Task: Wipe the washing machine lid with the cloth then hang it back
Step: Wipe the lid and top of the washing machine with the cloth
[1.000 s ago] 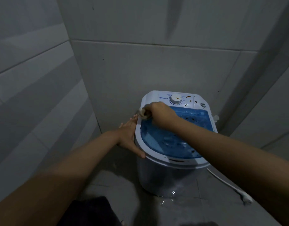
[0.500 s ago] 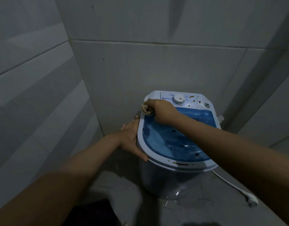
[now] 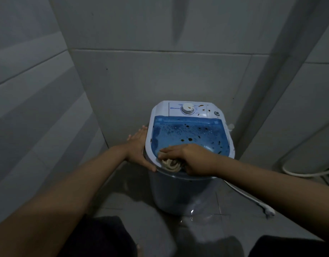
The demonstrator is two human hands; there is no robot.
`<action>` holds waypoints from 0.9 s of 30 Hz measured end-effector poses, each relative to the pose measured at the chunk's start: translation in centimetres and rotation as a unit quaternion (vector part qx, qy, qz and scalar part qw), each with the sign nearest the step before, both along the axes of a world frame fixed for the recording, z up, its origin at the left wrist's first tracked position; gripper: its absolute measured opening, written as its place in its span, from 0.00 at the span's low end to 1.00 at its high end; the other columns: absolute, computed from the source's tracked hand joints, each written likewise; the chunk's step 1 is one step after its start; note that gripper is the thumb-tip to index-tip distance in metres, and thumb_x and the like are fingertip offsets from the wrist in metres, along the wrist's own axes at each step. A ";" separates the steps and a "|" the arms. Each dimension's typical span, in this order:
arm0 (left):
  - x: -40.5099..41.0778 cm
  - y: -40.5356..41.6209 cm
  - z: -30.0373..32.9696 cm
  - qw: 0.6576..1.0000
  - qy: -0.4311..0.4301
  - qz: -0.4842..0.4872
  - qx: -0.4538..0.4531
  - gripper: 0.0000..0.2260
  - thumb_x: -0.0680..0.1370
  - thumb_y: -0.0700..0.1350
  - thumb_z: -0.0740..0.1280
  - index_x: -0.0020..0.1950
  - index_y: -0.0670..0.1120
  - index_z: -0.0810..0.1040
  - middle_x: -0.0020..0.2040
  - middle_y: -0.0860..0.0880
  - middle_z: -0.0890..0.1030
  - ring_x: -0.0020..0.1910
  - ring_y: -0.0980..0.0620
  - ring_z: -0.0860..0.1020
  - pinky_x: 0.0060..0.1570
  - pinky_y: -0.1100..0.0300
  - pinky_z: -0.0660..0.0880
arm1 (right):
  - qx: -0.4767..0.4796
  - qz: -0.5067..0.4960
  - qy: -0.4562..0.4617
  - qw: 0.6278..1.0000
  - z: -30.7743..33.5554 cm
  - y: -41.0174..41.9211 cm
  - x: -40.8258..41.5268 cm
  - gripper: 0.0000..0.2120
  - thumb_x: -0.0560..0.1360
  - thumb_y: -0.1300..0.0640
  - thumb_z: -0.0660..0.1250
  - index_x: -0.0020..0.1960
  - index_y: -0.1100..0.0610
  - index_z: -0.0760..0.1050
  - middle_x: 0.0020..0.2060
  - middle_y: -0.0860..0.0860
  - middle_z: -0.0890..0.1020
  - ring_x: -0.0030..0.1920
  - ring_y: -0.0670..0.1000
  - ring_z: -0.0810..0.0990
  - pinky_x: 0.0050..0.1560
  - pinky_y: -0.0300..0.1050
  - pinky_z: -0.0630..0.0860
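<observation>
1. My right hand (image 3: 192, 159) presses the bunched cloth (image 3: 170, 164) on the lid's near-left rim, fingers closed over it; my left hand (image 3: 139, 149) lies flat, steadying the washing machine (image 3: 178, 191).
2. Step: wiping, unfinished; dark spots remain on the blue lid (image 3: 193, 134).
3. Next, I judge: sweep toward the dial (image 3: 187, 109); hang afterwards.

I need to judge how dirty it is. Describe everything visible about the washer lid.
The lid is translucent blue plastic, set closed and flat in the washer's white rim, below the control panel. Dark spots and droplets speckle it, thickest toward the back and right. The right hand presses a bunched pale cloth on its near left edge, over the rim. The left hand touches only the washer's outer left side.
</observation>
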State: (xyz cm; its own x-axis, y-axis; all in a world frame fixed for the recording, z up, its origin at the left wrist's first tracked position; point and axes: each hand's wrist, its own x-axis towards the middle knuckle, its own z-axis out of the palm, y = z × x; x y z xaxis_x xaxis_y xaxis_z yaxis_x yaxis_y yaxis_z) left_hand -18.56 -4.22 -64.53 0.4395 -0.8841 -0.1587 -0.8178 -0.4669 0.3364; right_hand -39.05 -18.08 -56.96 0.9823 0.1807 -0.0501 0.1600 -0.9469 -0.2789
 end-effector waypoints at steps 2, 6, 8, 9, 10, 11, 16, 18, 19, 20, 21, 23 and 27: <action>-0.4 0.0 0.5 1.000 -0.010 -0.003 -0.003 0.68 0.45 0.79 0.69 0.77 0.56 0.42 0.79 0.49 0.50 0.77 0.44 0.51 0.73 0.38 0.54 | -0.021 0.011 -0.003 1.000 -0.2 -0.7 -1.4 0.25 0.74 0.57 0.66 0.69 0.47 0.67 0.72 0.48 0.69 0.71 0.49 0.67 0.72 0.48 0.65; -2.0 0.2 2.7 1.000 0.004 0.007 0.002 0.71 0.45 0.79 0.68 0.77 0.52 0.34 0.79 0.49 0.39 0.78 0.46 0.39 0.74 0.37 0.45 | -0.042 0.026 -0.013 0.999 -0.5 -2.3 -4.5 0.25 0.74 0.59 0.64 0.70 0.49 0.65 0.72 0.52 0.68 0.71 0.54 0.67 0.69 0.54 0.70; -3.2 0.0 3.6 1.000 0.006 -0.002 0.029 0.73 0.45 0.80 0.66 0.76 0.50 0.31 0.78 0.48 0.33 0.77 0.47 0.34 0.74 0.38 0.41 | -0.053 0.036 -0.049 0.997 -0.5 -3.1 -6.3 0.25 0.73 0.62 0.57 0.70 0.51 0.66 0.70 0.55 0.71 0.68 0.57 0.71 0.62 0.57 0.75; -3.6 -0.2 3.9 0.999 0.003 -0.007 0.042 0.73 0.44 0.80 0.64 0.75 0.48 0.30 0.77 0.47 0.31 0.76 0.48 0.32 0.74 0.39 0.40 | -0.066 0.042 -0.061 0.995 -0.4 -3.6 -6.8 0.26 0.71 0.62 0.53 0.69 0.51 0.66 0.69 0.55 0.72 0.67 0.58 0.73 0.60 0.56 0.77; -4.1 -0.3 4.1 0.998 0.000 -0.011 0.058 0.74 0.44 0.81 0.63 0.75 0.47 0.29 0.76 0.47 0.29 0.76 0.48 0.31 0.74 0.40 0.39 | -0.081 0.042 -0.062 0.994 -0.3 -4.1 -7.2 0.29 0.70 0.62 0.51 0.70 0.51 0.66 0.69 0.55 0.72 0.67 0.58 0.73 0.60 0.55 0.77; -4.4 -0.5 4.2 0.997 -0.002 -0.016 0.072 0.74 0.43 0.81 0.62 0.74 0.46 0.28 0.75 0.46 0.27 0.75 0.48 0.31 0.74 0.41 0.38 | -0.094 0.034 -0.047 0.994 0.1 -4.6 -7.4 0.31 0.69 0.64 0.51 0.71 0.51 0.65 0.71 0.53 0.69 0.69 0.56 0.70 0.63 0.53 0.76; -5.1 -1.0 4.3 0.995 -0.025 -0.030 0.087 0.76 0.41 0.83 0.56 0.74 0.43 0.27 0.75 0.44 0.27 0.75 0.46 0.30 0.74 0.40 0.38 | -0.072 0.009 -0.088 0.993 0.6 -4.4 -7.3 0.31 0.67 0.68 0.61 0.69 0.51 0.68 0.70 0.53 0.72 0.66 0.55 0.74 0.58 0.51 0.79; -5.1 -1.0 4.2 0.995 -0.034 -0.030 0.085 0.76 0.40 0.84 0.54 0.74 0.43 0.27 0.75 0.44 0.27 0.75 0.46 0.31 0.75 0.41 0.39 | -0.074 0.047 -0.131 0.987 -0.6 -3.0 -6.7 0.26 0.70 0.63 0.57 0.68 0.51 0.68 0.68 0.54 0.74 0.63 0.57 0.77 0.52 0.51 0.81; -5.1 -1.0 4.2 0.995 -0.038 -0.031 0.084 0.76 0.40 0.84 0.54 0.74 0.43 0.28 0.75 0.44 0.28 0.76 0.46 0.31 0.75 0.40 0.40 | -0.082 0.065 -0.137 0.985 -1.4 -2.2 -6.3 0.25 0.72 0.62 0.56 0.68 0.50 0.68 0.68 0.54 0.74 0.63 0.58 0.77 0.50 0.52 0.82; -5.2 -1.0 4.1 0.995 -0.042 -0.030 0.082 0.76 0.39 0.84 0.53 0.74 0.43 0.28 0.76 0.44 0.28 0.76 0.46 0.32 0.75 0.40 0.41 | -0.099 0.079 -0.147 0.981 -2.1 -1.5 -5.9 0.24 0.72 0.62 0.57 0.67 0.50 0.68 0.67 0.54 0.75 0.62 0.59 0.77 0.48 0.52 0.83; -5.1 -1.0 4.1 0.995 -0.045 -0.030 0.080 0.76 0.39 0.84 0.53 0.74 0.43 0.28 0.76 0.44 0.28 0.76 0.46 0.32 0.75 0.40 0.41 | -0.119 0.088 -0.157 0.976 -2.6 -1.0 -5.7 0.24 0.71 0.63 0.58 0.66 0.50 0.70 0.66 0.54 0.76 0.60 0.59 0.79 0.46 0.51 0.83; -5.1 -1.0 4.0 0.995 -0.042 -0.029 0.083 0.76 0.40 0.84 0.54 0.74 0.43 0.28 0.76 0.44 0.28 0.76 0.47 0.32 0.75 0.40 0.42 | -0.161 0.103 -0.182 0.965 -3.6 -1.0 -5.7 0.23 0.71 0.63 0.56 0.64 0.51 0.73 0.63 0.54 0.78 0.57 0.59 0.81 0.45 0.50 0.84; -5.2 -1.0 4.2 0.995 -0.037 -0.032 0.086 0.76 0.40 0.84 0.54 0.74 0.43 0.28 0.75 0.45 0.27 0.75 0.47 0.31 0.75 0.41 0.40 | -0.169 0.121 -0.189 0.960 -4.1 -3.2 -7.7 0.25 0.70 0.66 0.51 0.65 0.53 0.69 0.64 0.55 0.77 0.61 0.60 0.78 0.49 0.50 0.83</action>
State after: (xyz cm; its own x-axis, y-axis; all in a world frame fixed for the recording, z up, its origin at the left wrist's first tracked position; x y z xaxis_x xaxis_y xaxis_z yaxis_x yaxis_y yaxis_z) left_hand -23.73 -5.18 -60.31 0.3991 -0.8736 -0.2785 -0.8675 -0.4581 0.1939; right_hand -46.71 -21.24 -61.04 0.8731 0.4418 0.2063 0.4157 -0.8955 0.1588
